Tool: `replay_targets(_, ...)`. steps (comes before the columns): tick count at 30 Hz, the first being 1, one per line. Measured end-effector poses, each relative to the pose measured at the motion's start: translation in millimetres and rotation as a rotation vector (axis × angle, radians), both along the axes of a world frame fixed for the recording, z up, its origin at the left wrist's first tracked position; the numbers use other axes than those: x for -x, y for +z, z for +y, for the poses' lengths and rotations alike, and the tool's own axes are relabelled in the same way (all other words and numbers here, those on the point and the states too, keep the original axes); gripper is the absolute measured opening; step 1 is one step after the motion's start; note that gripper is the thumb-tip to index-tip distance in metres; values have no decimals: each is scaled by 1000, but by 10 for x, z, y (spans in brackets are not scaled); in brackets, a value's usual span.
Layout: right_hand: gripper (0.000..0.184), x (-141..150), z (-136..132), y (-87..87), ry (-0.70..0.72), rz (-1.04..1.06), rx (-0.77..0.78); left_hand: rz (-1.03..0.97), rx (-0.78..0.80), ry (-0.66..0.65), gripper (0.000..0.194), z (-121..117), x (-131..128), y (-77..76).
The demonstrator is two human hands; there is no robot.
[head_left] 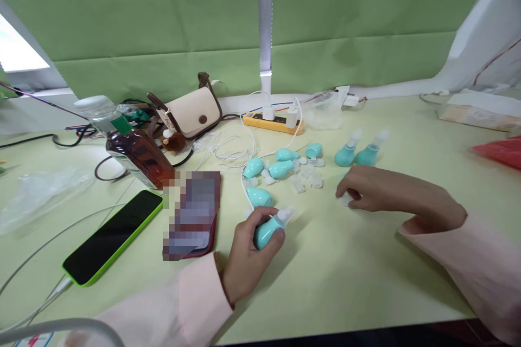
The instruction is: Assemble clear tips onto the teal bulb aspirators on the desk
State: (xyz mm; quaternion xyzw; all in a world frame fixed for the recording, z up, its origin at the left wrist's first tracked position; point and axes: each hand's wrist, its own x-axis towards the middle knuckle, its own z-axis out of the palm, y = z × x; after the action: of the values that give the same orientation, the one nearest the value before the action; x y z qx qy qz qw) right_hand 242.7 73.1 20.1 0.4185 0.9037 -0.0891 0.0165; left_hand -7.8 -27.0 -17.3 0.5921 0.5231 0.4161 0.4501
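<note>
at lower centre, the left hand (pixel 246 264) is wrapped around a teal squeeze bulb (pixel 266 233) with a clear nozzle (pixel 286 214) at its top. at mid-frame, five bare bulbs (pixel 280 169) without visible nozzles lie on the counter (pixel 329 276), apparently left to fit, beside loose clear pieces (pixel 311 178). right of centre, two nozzled bulbs (pixel 367 156) stand upright, seemingly done. below them, the right hand (pixel 366 187) curls its fingers at a small clear piece (pixel 345 200); whether it grips this, i cannot tell.

L sleeve (pixel 152 303) pale pink, long, w/ wide plain cuff (pixel 205 293); R sleeve (pixel 476 260) same col., also long, loose-mouthed, sl. creased. Both hands (pixel 246 265) bare.
</note>
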Motion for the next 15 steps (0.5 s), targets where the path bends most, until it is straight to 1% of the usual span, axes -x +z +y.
replay_targets(3, 15, 71, 2, 5, 34, -50, 20, 17, -17, -4, 17, -7, 0, 12)
replay_targets(4, 14, 105, -9, 29, 52, -26, 17, 27, -26, -8, 17, -11, 0, 17)
replay_targets(6, 11, 191, -57, 91, 117, 100, 21, 47, -52, -11, 17, -20, -1, 28)
replay_targets(8, 14, 293, -134, 143, 211, 293, 64, 65, -81, -6, 18, -23, -5, 41)
replay_targets(10, 17, 395, -227, 165, 261, 475, 164, 75, -106, -1, 17, -21, -10, 50)
replay_targets(11, 17, 439, -272, 161, 258, 547, 243, 78, -115, -3, 17, -19, -13, 51)
replay_targets(14, 14, 539, -365, 96, 190, 713, 500, 87, -150, -18, 15, -15, -16, 45)
replay_targets(15, 14, 561, -379, 61, 167, 766, 561, 94, -162, -23, 15, -15, -16, 41)
